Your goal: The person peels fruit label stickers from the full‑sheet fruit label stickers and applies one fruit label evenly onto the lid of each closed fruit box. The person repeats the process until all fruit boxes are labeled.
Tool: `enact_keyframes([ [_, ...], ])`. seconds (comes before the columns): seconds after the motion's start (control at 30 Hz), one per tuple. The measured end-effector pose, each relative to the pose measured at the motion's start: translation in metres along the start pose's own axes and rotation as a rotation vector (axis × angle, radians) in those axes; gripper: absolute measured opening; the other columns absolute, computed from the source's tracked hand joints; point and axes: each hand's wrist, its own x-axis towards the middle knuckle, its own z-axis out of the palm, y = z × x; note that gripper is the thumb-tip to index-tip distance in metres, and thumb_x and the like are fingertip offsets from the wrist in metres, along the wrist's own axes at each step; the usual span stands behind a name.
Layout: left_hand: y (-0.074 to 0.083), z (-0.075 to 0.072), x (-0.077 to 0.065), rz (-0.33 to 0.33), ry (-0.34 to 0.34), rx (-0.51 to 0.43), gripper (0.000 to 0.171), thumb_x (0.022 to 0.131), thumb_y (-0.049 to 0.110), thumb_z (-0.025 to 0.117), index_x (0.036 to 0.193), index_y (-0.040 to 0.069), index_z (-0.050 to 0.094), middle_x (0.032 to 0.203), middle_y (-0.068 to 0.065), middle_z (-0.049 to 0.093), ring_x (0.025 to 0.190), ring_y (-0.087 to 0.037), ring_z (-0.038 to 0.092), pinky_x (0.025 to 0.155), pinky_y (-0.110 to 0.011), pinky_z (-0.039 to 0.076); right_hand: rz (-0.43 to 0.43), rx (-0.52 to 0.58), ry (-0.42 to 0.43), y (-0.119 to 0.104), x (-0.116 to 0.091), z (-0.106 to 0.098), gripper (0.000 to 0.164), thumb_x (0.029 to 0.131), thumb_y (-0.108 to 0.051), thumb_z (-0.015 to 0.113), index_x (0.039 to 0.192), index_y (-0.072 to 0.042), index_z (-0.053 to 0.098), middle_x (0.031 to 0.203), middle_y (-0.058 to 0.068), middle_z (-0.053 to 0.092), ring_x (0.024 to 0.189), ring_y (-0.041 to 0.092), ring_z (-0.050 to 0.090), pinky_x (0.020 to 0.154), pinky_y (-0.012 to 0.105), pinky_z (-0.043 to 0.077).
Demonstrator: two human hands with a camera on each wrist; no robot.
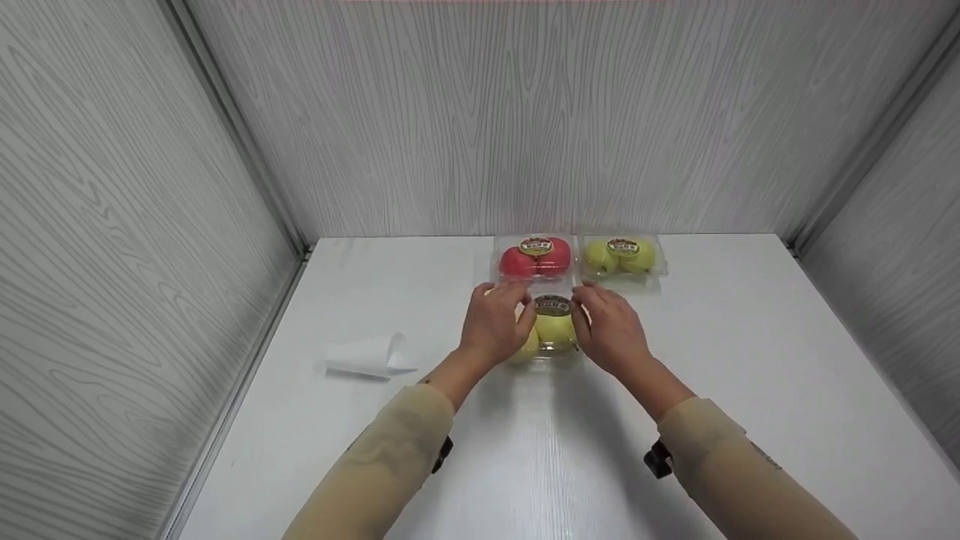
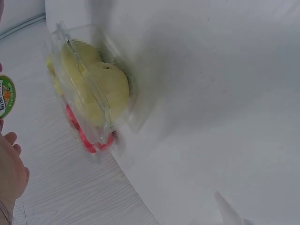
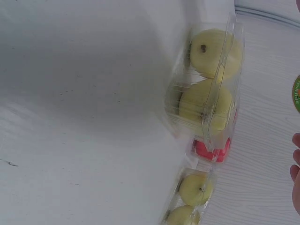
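Both hands hold an oval sticker [image 1: 553,305] with a green edge by its two ends, raised above a clear plastic box. My left hand [image 1: 493,321] pinches its left end, and my right hand [image 1: 611,326] pinches the right end. Under the sticker, the closed clear box [image 3: 220,70] contains two pale yellow-green round fruits [image 2: 105,91]. In the left wrist view the sticker [image 2: 7,96] hangs apart from the lid, beside the left hand [image 2: 11,171]. Only fingers of the right hand [image 3: 296,173] show in the right wrist view.
Behind stand two more clear boxes: one with red fruits [image 1: 536,259], one with yellow-green fruits [image 1: 621,257], each bearing an oval label. A curled white sheet [image 1: 367,358] lies left on the white table [image 1: 750,375]. Grey wood-grain panels [image 1: 480,112] enclose the back and sides.
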Motion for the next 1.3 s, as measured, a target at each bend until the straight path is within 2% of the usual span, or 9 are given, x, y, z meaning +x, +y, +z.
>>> enact_keyframes([
  [0.17,0.0,0.004,0.003,-0.105,-0.009,-0.078,0.01,0.1,0.016,0.067,0.094,0.008,0.069,0.109,-0.007,0.079,0.109,-0.024,0.074,0.109,-0.059,0.048,0.114,0.049,-0.075,-0.004,0.006,0.001,0.011,0.103,-0.013,0.066,0.102,-0.002,0.069,0.127,0.02,0.072,0.132,0.041,0.061,0.106,0.06,0.05],
  [0.27,0.0,0.008,0.001,-0.16,-0.009,-0.133,0.011,0.099,0.017,0.067,0.092,0.008,0.068,0.116,-0.009,0.078,0.109,-0.027,0.074,0.11,-0.059,0.047,0.186,0.064,-0.125,-0.006,0.006,0.002,0.014,0.103,-0.015,0.066,0.097,-0.003,0.07,0.136,0.021,0.068,0.139,0.041,0.056,0.11,0.061,0.047],
  [0.4,-0.002,0.014,-0.002,-0.207,-0.021,-0.15,0.013,0.098,0.018,0.069,0.09,0.008,0.068,0.11,-0.009,0.078,0.1,-0.029,0.074,0.106,-0.055,0.05,0.248,0.063,-0.182,-0.007,0.007,0.005,0.017,0.102,-0.017,0.066,0.096,-0.002,0.071,0.14,0.022,0.066,0.142,0.041,0.052,0.111,0.06,0.045],
  [0.57,-0.004,0.018,-0.001,-0.269,-0.08,-0.134,0.014,0.098,0.022,0.069,0.091,0.01,0.07,0.097,-0.008,0.076,0.089,-0.028,0.071,0.091,-0.046,0.054,0.287,0.055,-0.225,-0.007,0.008,0.008,0.017,0.102,-0.017,0.066,0.097,-0.001,0.071,0.138,0.023,0.066,0.143,0.042,0.052,0.112,0.06,0.045],
  [0.67,-0.005,0.019,0.0,-0.307,-0.13,-0.132,0.016,0.099,0.024,0.068,0.091,0.012,0.073,0.091,-0.005,0.077,0.085,-0.024,0.07,0.085,-0.042,0.055,0.292,0.05,-0.236,-0.007,0.008,0.011,0.016,0.101,-0.017,0.066,0.096,-0.002,0.071,0.125,0.021,0.072,0.133,0.042,0.06,0.106,0.059,0.05],
  [0.77,-0.006,0.019,0.002,-0.319,-0.147,-0.127,0.017,0.099,0.025,0.068,0.091,0.012,0.075,0.086,-0.002,0.077,0.08,-0.022,0.069,0.082,-0.04,0.055,0.292,0.055,-0.236,-0.006,0.008,0.013,0.015,0.1,-0.017,0.067,0.095,-0.004,0.072,0.105,0.017,0.075,0.107,0.039,0.071,0.091,0.056,0.056],
  [0.87,-0.008,0.019,0.005,-0.303,-0.139,-0.113,0.016,0.098,0.024,0.069,0.09,0.012,0.076,0.082,-0.001,0.076,0.078,-0.021,0.068,0.082,-0.04,0.055,0.299,0.061,-0.232,-0.004,0.01,0.013,0.015,0.099,-0.017,0.068,0.094,-0.004,0.072,0.092,0.014,0.075,0.085,0.035,0.07,0.077,0.055,0.054],
  [1.07,-0.012,0.019,0.009,-0.292,-0.142,-0.089,0.016,0.097,0.024,0.07,0.089,0.012,0.077,0.082,-0.001,0.077,0.079,-0.024,0.07,0.09,-0.044,0.055,0.313,0.032,-0.256,-0.002,0.017,0.015,0.016,0.1,-0.018,0.067,0.095,-0.004,0.072,0.095,0.014,0.074,0.083,0.034,0.068,0.076,0.054,0.054],
  [1.3,-0.015,0.023,0.01,-0.33,-0.225,-0.05,0.02,0.098,0.027,0.067,0.088,0.013,0.077,0.084,-0.001,0.075,0.079,-0.021,0.067,0.093,-0.044,0.053,0.307,0.01,-0.285,-0.002,0.019,0.02,0.015,0.097,-0.017,0.067,0.091,-0.004,0.072,0.094,0.013,0.069,0.083,0.034,0.066,0.075,0.055,0.054],
])
